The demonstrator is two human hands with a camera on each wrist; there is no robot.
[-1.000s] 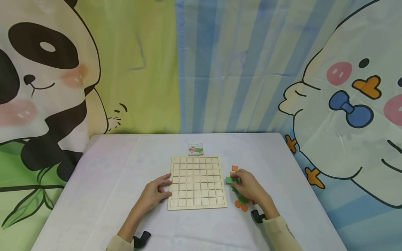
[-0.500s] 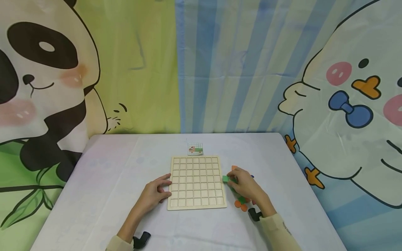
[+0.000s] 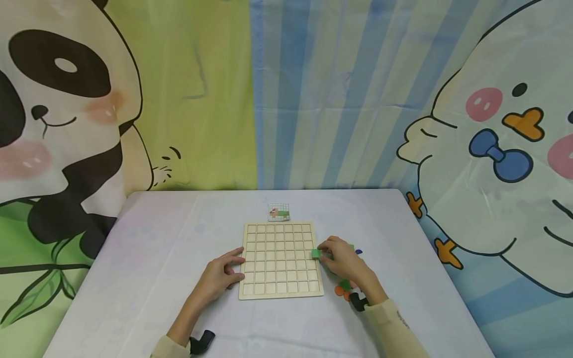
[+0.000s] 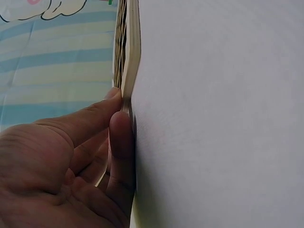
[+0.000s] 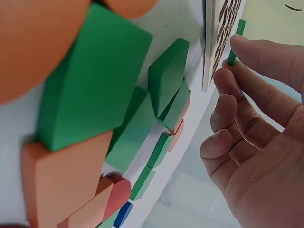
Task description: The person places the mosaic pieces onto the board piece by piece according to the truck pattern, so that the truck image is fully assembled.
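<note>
The left hand [image 3: 218, 272], fingers loosely spread, touches a gridded pale-wood board [image 3: 279, 261] at its left edge, the right hand [image 3: 343, 259] pinching a green square tile [image 3: 315, 254] at its right, bare board between.

We face a lightly creased, printed fabric backdrop [image 3: 277, 94] behind a table covered in white cloth [image 3: 179, 248], its far corners rounded. On the left, we see a large black-and-white cartoon panda [image 3: 89, 124] against yellow-green, above green outlined leaves [image 3: 38, 298]. Blue and pale stripes [image 3: 349, 99] fill the middle. At right is a big white cartoon bird [image 3: 483, 214] with a blue bow tie [image 3: 512, 163]. The light is soft and even.
</note>
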